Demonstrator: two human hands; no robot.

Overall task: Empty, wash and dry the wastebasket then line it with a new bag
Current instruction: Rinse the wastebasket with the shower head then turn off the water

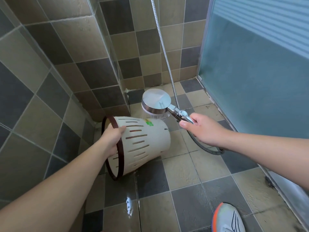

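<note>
Shoe (228, 218) at bottom right, grey-white with an orange edge, on the tiled floor (184, 173). Wet patch on the floor tiles just left of it. Left hand (112, 139) grips the dark brown rim (119, 148) of the wastebasket (147, 141); its fingers curl over the rim into the opening, thumb on the outside wall. Wastebasket is cream, slotted, tipped on its side, opening facing left toward the person, base pointing right; lower edge near or on the floor, cannot tell which. Green-yellow sticker (149, 123) on its upper side. Right hand (203, 129) holds the handle of the shower head (156, 102), fingers wrapped round it, thumb along the side. Shower head is just above the wastebasket, face down, water falling onto it. Metal hose (164, 52) runs up the tiled wall (66, 47). Frosted glass door (259, 72) at right.
</note>
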